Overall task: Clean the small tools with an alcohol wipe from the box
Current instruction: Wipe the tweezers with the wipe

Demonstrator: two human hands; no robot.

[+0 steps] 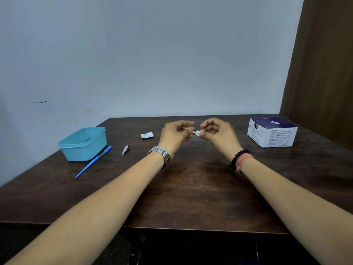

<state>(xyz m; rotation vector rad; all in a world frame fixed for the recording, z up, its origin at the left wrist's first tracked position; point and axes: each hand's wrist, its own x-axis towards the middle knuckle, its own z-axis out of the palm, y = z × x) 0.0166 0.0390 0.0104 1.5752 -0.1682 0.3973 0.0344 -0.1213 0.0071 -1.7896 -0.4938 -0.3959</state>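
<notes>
Wiping a small tool above the middle of the desk

Holding their hands close together above the far middle of the dark wooden desk (191, 197), the person is working on something very small. The left hand (174, 133) is pinching one end of a small pale tool (194, 132), too tiny to identify, while the right hand (216, 131) is curling its fingers around a small white alcohol wipe (198, 133) at the tool's other end. Both hands are clamped on their items, with no slack showing.

Judging by its size, the tool is going to feel light and stiff, and likely slippery once wet, so a firm pinch at the end away from the wipe is suiting it best. The wipe is looking soft and thin, easy to fold around the tool and easy to tear if dragged over an edge.

Lying on the desk to the left are a silver metal nail clipper (125, 150) and a long blue plastic-handled tool (93, 162), the latter resting just beside a light-blue rectangular plastic tub (82, 148). A torn white wipe wrapper (147, 135) is lying left of the hands. The white and dark-blue cardboard box (272, 133) of wipes is sitting at the far right, well apart from the hands.
</notes>
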